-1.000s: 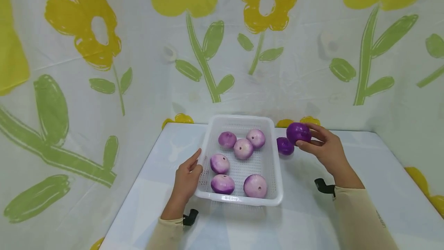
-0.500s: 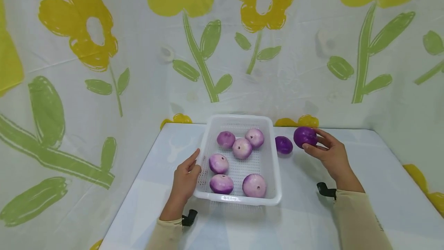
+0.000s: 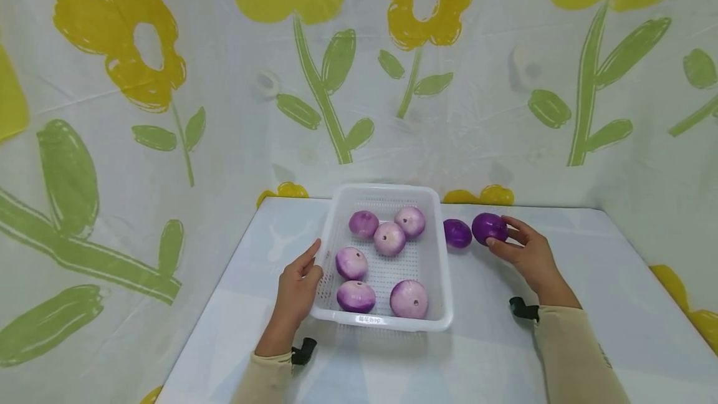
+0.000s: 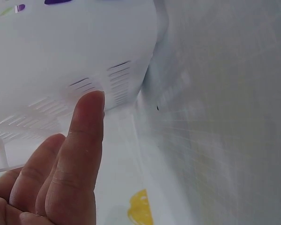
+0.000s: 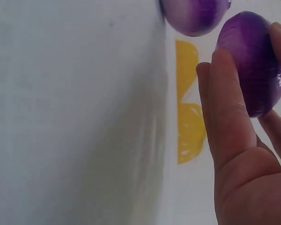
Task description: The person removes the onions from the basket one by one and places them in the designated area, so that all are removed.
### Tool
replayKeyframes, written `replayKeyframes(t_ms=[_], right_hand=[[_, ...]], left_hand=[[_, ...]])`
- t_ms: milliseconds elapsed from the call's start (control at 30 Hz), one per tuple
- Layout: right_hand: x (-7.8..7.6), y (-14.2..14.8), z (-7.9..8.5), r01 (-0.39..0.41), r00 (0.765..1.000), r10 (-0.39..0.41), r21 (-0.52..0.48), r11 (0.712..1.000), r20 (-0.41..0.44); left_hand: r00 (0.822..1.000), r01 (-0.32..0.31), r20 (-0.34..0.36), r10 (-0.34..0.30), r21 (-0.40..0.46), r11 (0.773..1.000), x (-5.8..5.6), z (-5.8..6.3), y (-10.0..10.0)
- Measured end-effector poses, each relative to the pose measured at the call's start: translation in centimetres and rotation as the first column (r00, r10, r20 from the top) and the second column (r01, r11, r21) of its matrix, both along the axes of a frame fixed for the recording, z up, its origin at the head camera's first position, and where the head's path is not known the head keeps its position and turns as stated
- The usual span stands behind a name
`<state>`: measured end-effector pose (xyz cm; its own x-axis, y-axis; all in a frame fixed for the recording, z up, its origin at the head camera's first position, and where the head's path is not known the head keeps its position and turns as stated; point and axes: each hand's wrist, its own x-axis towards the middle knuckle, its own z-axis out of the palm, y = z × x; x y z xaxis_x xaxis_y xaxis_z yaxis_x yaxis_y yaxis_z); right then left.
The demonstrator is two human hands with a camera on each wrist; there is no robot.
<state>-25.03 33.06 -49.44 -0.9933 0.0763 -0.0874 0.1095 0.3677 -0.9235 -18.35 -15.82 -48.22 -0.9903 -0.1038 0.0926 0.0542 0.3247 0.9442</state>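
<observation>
My right hand (image 3: 527, 253) holds a dark purple onion (image 3: 489, 229) between thumb and fingers, low over the table; the right wrist view shows the fingers around the onion (image 5: 255, 61). Just left of it, against the basket's right side, lies a second dark purple onion (image 3: 458, 234). My left hand (image 3: 297, 288) is at the left side of a white plastic basket (image 3: 381, 318). In the left wrist view its index finger (image 4: 82, 140) lies straight against the slotted outer wall. Inside the basket sit several paler purple-and-white onions (image 3: 389, 239), some showing a small dark hole.
A pale table (image 3: 505, 354) carries everything. Behind and to the left hangs a white cloth (image 3: 477, 136) printed with yellow flowers and green leaves. Black wrist mounts (image 3: 524, 309) stick out from both sleeves.
The right hand has moved the held onion slightly right, away from the second onion, and lowered it toward the table. The left hand and the basket have stayed in place.
</observation>
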Motion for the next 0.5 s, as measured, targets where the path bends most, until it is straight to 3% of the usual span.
replayKeyframes(t_ms=[500], right_hand=[[-0.2, 0.6, -1.3, -0.002, 1.000, 0.001, 0.108, 0.994, 0.006]], left_hand=[[1.000, -0.003, -0.008, 0.003, -0.009, 1.000, -0.1, -0.3, -0.1]])
